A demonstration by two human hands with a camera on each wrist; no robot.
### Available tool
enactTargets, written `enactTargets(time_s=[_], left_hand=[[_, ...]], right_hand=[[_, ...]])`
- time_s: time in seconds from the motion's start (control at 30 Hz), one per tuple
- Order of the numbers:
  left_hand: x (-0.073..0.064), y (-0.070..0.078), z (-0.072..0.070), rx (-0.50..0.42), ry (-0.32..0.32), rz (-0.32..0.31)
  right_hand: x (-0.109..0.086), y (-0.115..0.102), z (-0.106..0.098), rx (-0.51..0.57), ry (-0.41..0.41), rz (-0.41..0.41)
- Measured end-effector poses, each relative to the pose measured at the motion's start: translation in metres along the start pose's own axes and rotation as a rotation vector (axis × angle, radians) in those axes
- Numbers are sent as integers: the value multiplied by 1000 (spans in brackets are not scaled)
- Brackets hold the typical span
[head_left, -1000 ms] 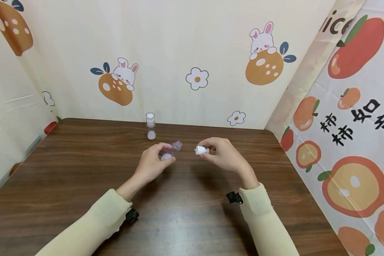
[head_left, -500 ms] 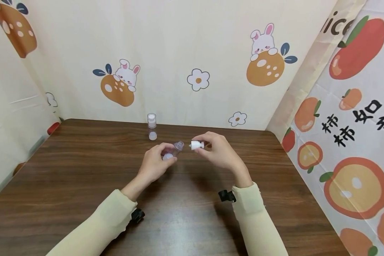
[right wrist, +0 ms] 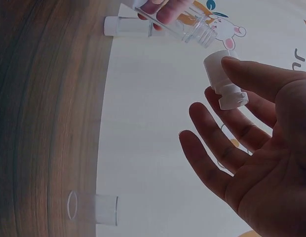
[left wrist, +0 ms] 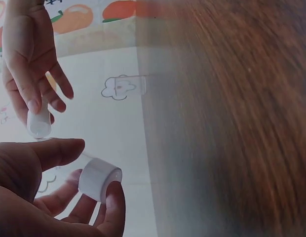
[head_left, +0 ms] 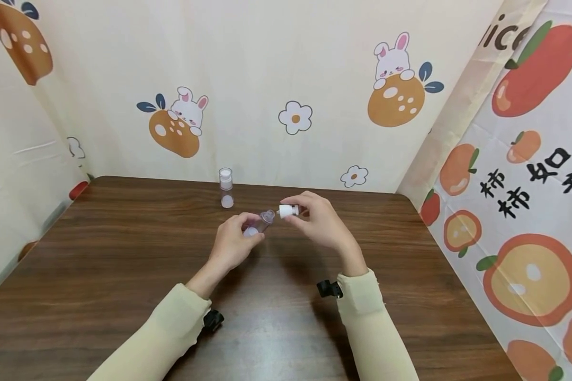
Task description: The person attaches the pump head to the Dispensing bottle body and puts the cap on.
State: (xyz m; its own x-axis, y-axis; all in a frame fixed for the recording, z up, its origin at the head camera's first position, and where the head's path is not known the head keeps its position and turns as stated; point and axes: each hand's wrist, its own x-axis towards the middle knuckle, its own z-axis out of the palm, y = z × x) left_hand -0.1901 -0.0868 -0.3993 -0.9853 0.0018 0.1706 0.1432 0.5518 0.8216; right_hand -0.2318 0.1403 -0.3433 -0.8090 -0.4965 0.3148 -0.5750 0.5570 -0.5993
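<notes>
My left hand [head_left: 233, 241] grips a small clear bottle [head_left: 265, 220], tilted with its uncapped mouth toward the right hand. In the left wrist view the bottle's white base [left wrist: 96, 178] shows between thumb and fingers. The threaded neck [right wrist: 201, 35] is plain in the right wrist view. Between thumb and index finger, my right hand [head_left: 321, 222] pinches a white pump head [head_left: 287, 210], its other fingers spread in the right wrist view. The pump's narrow end points at the bottle mouth, a small gap apart.
A second bottle [head_left: 226, 188] with a white pump under a clear cover stands upright near the table's back edge, left of the hands. On the brown wooden table [head_left: 124, 254] stands a loose clear cap [right wrist: 104, 210], hidden in the head view. A printed curtain [head_left: 248, 63] rises behind.
My right hand has carried the pump head leftward and slightly up, close to the bottle mouth. The left hand has shifted slightly right and keeps hold of the bottle.
</notes>
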Motion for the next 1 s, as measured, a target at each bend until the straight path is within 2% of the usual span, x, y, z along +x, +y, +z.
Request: enactTargets(time_s=[0.27, 0.7, 1.0], left_hand=[[1, -1, 6, -16, 10, -9], [0, -1, 7, -28, 14, -20], [2, -2, 6, -15, 16, 15]], right_hand=[[3, 0, 3, 33, 10, 15], [7, -2, 9, 30, 20, -14], [7, -4, 10, 18, 6, -32]])
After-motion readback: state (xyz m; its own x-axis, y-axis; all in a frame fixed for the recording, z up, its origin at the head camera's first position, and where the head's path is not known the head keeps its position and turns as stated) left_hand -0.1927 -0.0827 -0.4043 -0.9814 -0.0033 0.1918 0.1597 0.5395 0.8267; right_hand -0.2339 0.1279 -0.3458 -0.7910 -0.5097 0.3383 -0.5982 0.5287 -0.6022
